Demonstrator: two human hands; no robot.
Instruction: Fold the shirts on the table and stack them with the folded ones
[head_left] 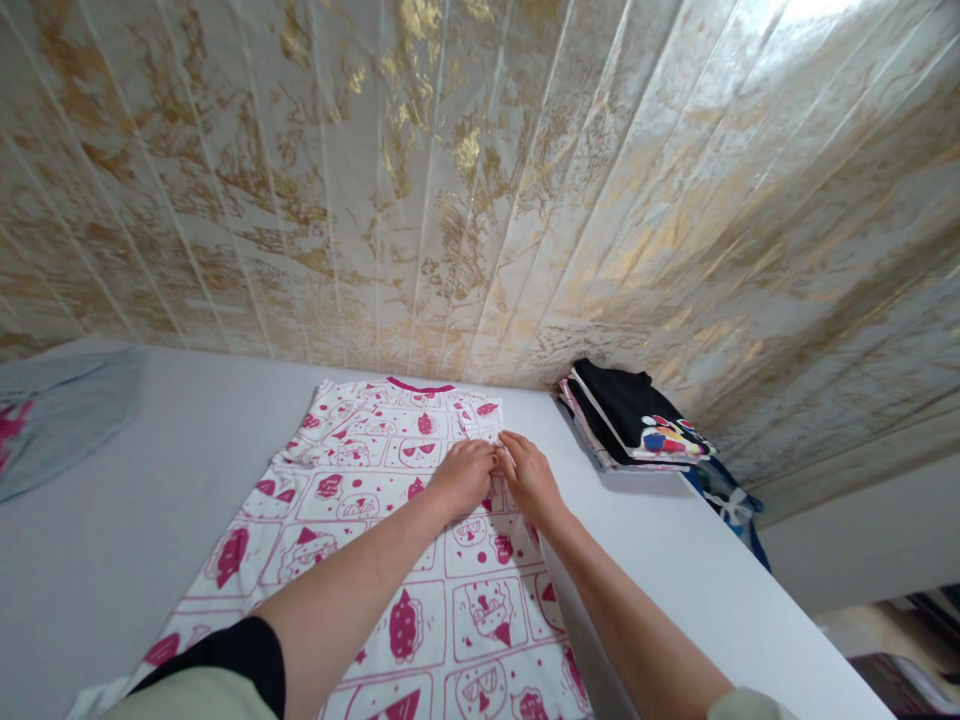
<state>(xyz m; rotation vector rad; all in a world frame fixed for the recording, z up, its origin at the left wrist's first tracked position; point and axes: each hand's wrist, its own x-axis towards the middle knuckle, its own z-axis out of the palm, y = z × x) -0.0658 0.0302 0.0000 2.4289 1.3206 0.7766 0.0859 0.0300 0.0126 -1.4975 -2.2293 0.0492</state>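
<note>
A white shirt (pixel 409 545) with a pink cartoon print lies spread out flat, its pink neckline towards the wall. Both hands meet at its right side, just below the sleeve, which lies folded inward over the body. My left hand (pixel 466 474) is closed, with its fingertips pinching the fabric. Close against it, my right hand (pixel 529 472) holds the same edge of cloth between thumb and fingers. The fingertips of both hands are partly hidden where they meet.
The shirt lies on a white table (pixel 645 550) against a patterned gold and cream wall (pixel 450 200). A stack of folded clothes (pixel 630 415), black on top, stands at the back right. Dark blue cloth (pixel 731 500) hangs beyond it. Grey cloth (pixel 71 405) lies at far left.
</note>
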